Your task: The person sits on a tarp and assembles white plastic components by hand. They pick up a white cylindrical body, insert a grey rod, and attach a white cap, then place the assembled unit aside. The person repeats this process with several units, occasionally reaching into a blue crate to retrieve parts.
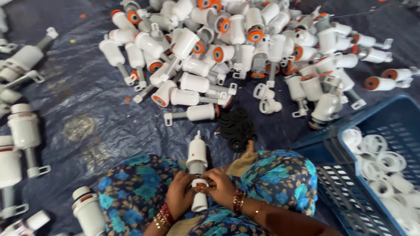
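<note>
Seen from above, a person sits on a dark blue plastic sheet (87, 109), knees draped in blue floral cloth. At the six o'clock edge of the view, both hands meet around a white plastic valve part (197, 168) that stands upright between the knees. The left hand (179, 194) wraps its lower body, fingers curled in a grasp. The right hand (221, 188) pinches at an orange ring (200, 185) near the part's base. Just beyond, toward one o'clock, lies a small pile of black rubber rings (237, 129). A large heap of white and orange parts (245, 52) fills twelve o'clock. A blue crate (376, 118) holding white rings sits at four o'clock.
</note>
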